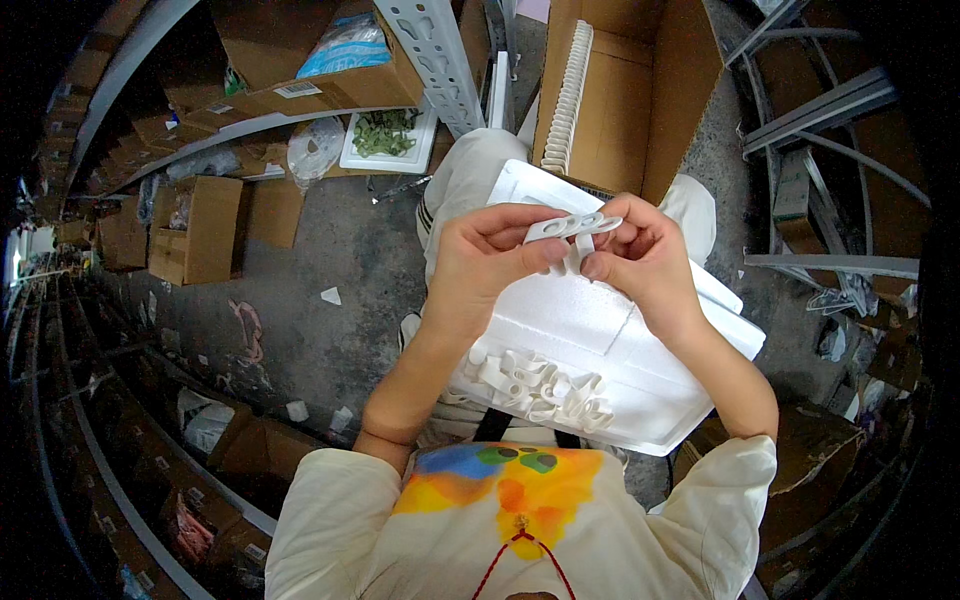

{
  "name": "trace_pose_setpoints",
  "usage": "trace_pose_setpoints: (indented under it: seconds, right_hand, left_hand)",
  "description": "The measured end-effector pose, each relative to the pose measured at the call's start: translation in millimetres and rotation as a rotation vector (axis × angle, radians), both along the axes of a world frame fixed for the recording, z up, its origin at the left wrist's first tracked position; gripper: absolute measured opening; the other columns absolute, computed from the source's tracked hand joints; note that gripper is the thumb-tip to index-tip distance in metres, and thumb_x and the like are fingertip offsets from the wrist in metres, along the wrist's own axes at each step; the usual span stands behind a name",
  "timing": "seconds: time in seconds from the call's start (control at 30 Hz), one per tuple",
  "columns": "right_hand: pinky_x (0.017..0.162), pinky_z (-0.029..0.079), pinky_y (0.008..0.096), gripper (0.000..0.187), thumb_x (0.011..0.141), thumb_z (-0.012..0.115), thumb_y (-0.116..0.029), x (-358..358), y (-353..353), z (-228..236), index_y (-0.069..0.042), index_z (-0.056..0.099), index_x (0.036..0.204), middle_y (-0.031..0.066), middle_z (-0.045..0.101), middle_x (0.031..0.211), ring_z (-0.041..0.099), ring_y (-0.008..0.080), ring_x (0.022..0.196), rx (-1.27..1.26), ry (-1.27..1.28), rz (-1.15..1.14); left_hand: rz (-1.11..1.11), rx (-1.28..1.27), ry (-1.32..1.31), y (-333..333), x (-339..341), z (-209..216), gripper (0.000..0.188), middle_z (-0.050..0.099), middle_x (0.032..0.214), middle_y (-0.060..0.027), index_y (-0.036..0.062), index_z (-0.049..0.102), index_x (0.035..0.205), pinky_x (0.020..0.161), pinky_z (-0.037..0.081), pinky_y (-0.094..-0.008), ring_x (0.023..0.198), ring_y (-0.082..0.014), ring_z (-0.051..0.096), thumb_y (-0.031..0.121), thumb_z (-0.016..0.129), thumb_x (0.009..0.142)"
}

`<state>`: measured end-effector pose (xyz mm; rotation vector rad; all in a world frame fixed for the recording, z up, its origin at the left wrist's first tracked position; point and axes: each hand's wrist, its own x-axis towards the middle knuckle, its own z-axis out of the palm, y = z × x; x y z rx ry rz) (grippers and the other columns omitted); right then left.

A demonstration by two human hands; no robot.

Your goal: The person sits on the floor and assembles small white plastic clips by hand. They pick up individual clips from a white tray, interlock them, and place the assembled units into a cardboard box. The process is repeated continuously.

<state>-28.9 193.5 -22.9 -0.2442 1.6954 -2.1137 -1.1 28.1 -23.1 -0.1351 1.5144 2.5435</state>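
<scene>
Both hands meet above a white tray that rests across my lap. Between my left hand and my right hand are a few small white plastic pieces with round holes, lined up against each other. The fingers and thumb of my left hand pinch the left end of this row. My right hand is closed on its right end, with the thumb below. A loose pile of similar white pieces lies on the tray's near side, close to my body.
Beyond my knees stands an open cardboard box, with a long row of white pieces along its left wall. A white tray of green pieces sits at the left. Metal shelving rises at the right; cartons stand left.
</scene>
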Motion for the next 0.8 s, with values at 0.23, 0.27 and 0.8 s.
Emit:
trace_pose_setpoints:
  seconds: [0.23, 0.27, 0.8]
  right_hand:
    - [0.041, 0.030, 0.0180, 0.047, 0.055, 0.074, -0.009, 2.2, 9.7, 14.8, -0.009, 0.058, 0.099, 0.0022, 0.050, 0.063, 0.040, 0.0054, 0.048, 0.410, 0.734, -0.090]
    - [0.044, 0.037, 0.0216, 0.048, 0.057, 0.071, -0.009, 0.6, 10.4, 19.6, -0.006, 0.057, 0.103, 0.0060, 0.051, 0.064, 0.047, 0.0113, 0.051, 0.418, 0.911, -0.064]
    - [0.049, 0.043, 0.0256, 0.026, 0.058, 0.068, -0.012, -9.9, 26.6, 23.6, -0.003, 0.062, 0.081, 0.0063, 0.055, 0.073, 0.055, 0.0178, 0.059, 0.359, 1.211, 0.115]
  left_hand:
    - [-0.077, -0.052, -0.015, 2.9, 2.2, 3.8, 0.030, 0.060, 0.086, -0.0117, -0.0057, 0.056, 0.096, 0.066, 0.046, -0.0197, 0.075, -0.0115, 0.058, -0.001, 0.064, 0.068]
    - [-0.096, -0.059, -0.014, 3.1, 3.1, 3.1, 0.030, 0.060, 0.086, -0.0116, -0.0055, 0.056, 0.096, 0.065, 0.046, -0.0196, 0.075, -0.0115, 0.058, 0.000, 0.065, 0.068]
    - [-0.367, -0.020, -0.149, 3.6, 5.7, 7.9, 0.021, 0.061, 0.074, -0.0082, -0.0036, 0.057, 0.089, 0.058, 0.044, -0.0166, 0.066, -0.0085, 0.057, 0.004, 0.063, 0.071]
